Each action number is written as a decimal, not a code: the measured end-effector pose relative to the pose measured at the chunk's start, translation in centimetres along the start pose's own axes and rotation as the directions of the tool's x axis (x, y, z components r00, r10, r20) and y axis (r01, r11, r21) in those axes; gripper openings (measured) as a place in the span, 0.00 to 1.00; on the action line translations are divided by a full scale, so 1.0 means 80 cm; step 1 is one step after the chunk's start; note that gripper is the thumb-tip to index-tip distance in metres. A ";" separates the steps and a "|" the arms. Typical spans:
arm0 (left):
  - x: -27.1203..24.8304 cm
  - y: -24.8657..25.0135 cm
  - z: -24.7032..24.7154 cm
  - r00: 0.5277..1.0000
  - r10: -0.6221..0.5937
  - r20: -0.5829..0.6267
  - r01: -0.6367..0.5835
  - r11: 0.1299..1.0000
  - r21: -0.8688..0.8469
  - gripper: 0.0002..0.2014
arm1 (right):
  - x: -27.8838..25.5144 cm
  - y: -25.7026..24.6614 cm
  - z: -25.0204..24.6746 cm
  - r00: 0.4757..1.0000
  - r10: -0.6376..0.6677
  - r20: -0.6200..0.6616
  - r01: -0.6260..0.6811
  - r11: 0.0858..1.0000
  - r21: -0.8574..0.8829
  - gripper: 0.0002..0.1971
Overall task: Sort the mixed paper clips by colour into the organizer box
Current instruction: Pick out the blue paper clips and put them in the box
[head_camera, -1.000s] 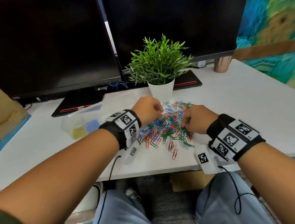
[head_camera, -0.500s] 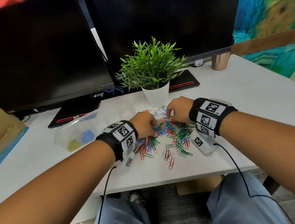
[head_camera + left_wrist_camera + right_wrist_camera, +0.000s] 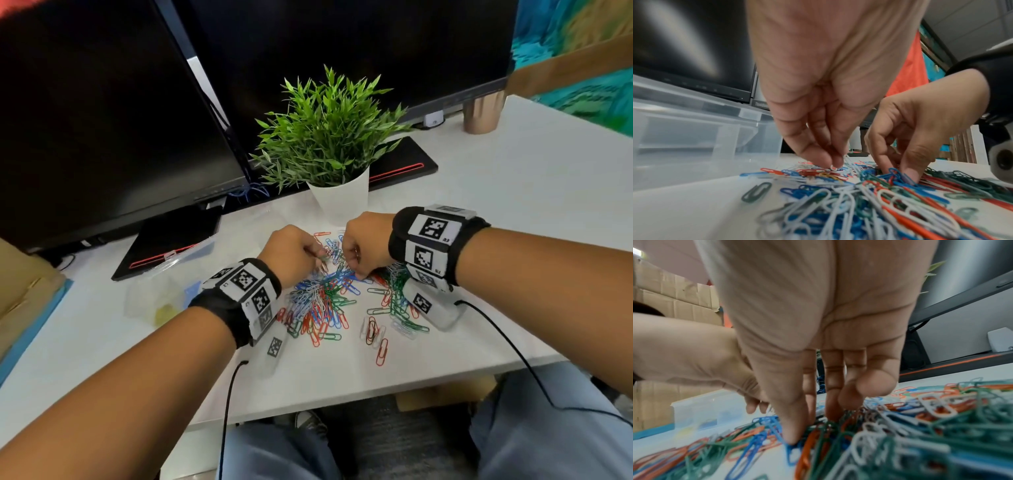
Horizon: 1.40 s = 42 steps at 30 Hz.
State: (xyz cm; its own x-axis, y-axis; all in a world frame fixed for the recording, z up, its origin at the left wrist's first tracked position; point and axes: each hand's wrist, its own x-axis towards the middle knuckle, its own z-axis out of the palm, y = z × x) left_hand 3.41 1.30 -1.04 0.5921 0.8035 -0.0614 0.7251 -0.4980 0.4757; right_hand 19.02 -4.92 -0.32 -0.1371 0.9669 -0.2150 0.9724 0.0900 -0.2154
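A heap of mixed paper clips (image 3: pixel 329 301) in red, blue, green and white lies on the white desk. My left hand (image 3: pixel 320 260) works at its far left edge, and in the left wrist view the left hand (image 3: pixel 833 164) pinches a white clip (image 3: pixel 833 168) just above the heap. Close beside it, my right hand (image 3: pixel 352 270) digs into the heap. In the right wrist view the right hand (image 3: pixel 809 426) pinches among blue clips (image 3: pixel 764 420) with thumb and forefinger. The clear organizer box (image 3: pixel 161 291) stands to the left, with yellow and blue bits inside.
A potted plant (image 3: pixel 329 144) in a white pot stands right behind the heap. Two dark monitors (image 3: pixel 102 120) and their bases line the back. A copper cup (image 3: pixel 483 113) sits far right. Cardboard (image 3: pixel 20 294) lies at the left edge. Loose clips (image 3: pixel 376 339) stray toward the desk's front edge.
My right hand has come from the right side of the heap to its far middle, close to the left hand. The left hand has stayed at the heap's far left, fingertips down.
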 end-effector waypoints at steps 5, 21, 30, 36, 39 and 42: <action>-0.001 -0.010 -0.006 0.999 -0.027 -0.043 0.024 0.996 -0.084 0.06 | 0.000 -0.004 0.008 0.999 -0.022 -0.046 0.020 0.999 -0.038 0.05; -0.012 0.000 0.014 0.997 0.080 -0.010 -0.080 0.995 0.061 0.02 | 0.001 -0.004 0.017 0.994 0.053 -0.094 -0.060 0.995 -0.078 0.09; -0.006 0.007 0.021 0.999 0.052 0.009 -0.053 0.982 0.179 0.03 | -0.008 -0.011 0.018 0.991 0.082 -0.103 -0.092 0.992 -0.089 0.10; -0.010 -0.002 0.012 0.995 -0.071 -0.076 0.063 0.993 -0.102 0.08 | -0.010 -0.007 0.015 0.995 0.075 -0.058 -0.082 0.989 -0.124 0.11; -0.015 -0.005 0.005 0.983 -0.177 -0.053 0.141 0.903 -0.405 0.07 | -0.012 -0.006 0.013 0.996 0.067 -0.063 -0.076 0.985 -0.155 0.09; -0.024 0.001 -0.003 0.962 -0.274 0.007 0.212 0.729 -0.651 0.09 | -0.015 -0.008 0.011 0.994 0.032 -0.105 -0.048 0.988 -0.147 0.08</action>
State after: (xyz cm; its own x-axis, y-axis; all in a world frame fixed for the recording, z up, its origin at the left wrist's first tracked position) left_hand 2.26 -0.18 -0.69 0.3733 0.9070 -0.1950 0.4249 0.0197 0.9050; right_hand 18.43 -6.37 -0.73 -0.0849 0.9891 -0.1204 0.9950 0.0778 -0.0629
